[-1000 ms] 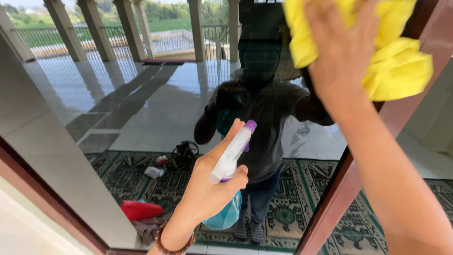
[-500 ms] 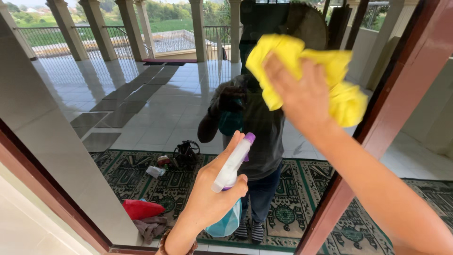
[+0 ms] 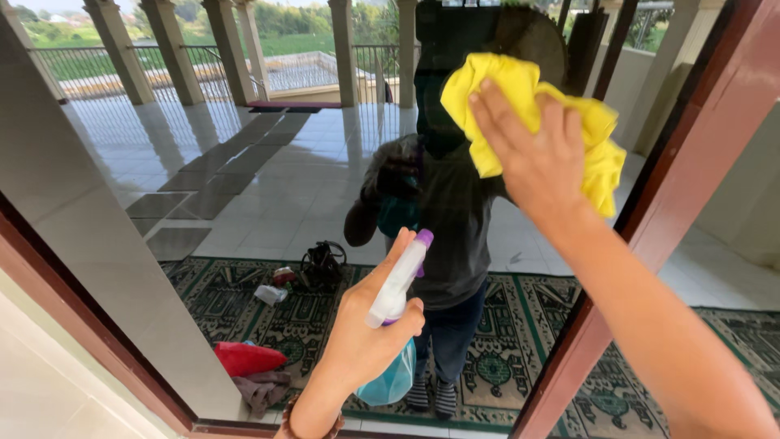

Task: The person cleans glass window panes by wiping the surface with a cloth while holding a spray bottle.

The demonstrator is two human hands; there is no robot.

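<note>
My right hand (image 3: 532, 154) presses a crumpled yellow cloth (image 3: 504, 97) flat against a large glass pane (image 3: 268, 187), high in the middle of the view. Lower down, my left hand (image 3: 366, 333) grips a spray bottle (image 3: 396, 325) with a white trigger head, a purple nozzle tip and a teal body, its nozzle pointing up at the glass. The pane mirrors a standing person (image 3: 443, 228) in a dark shirt and jeans.
A dark red wooden frame (image 3: 650, 219) runs diagonally at the right of the pane, another frame bar (image 3: 89, 325) at the lower left. Reflected in the glass are a patterned green carpet (image 3: 268, 317), a black bag (image 3: 322, 264), red cloth (image 3: 244, 358), tiled floor and pillars.
My right hand has slid the yellow cloth down and to the left across the glass. My left hand keeps the spray bottle in about the same place.
</note>
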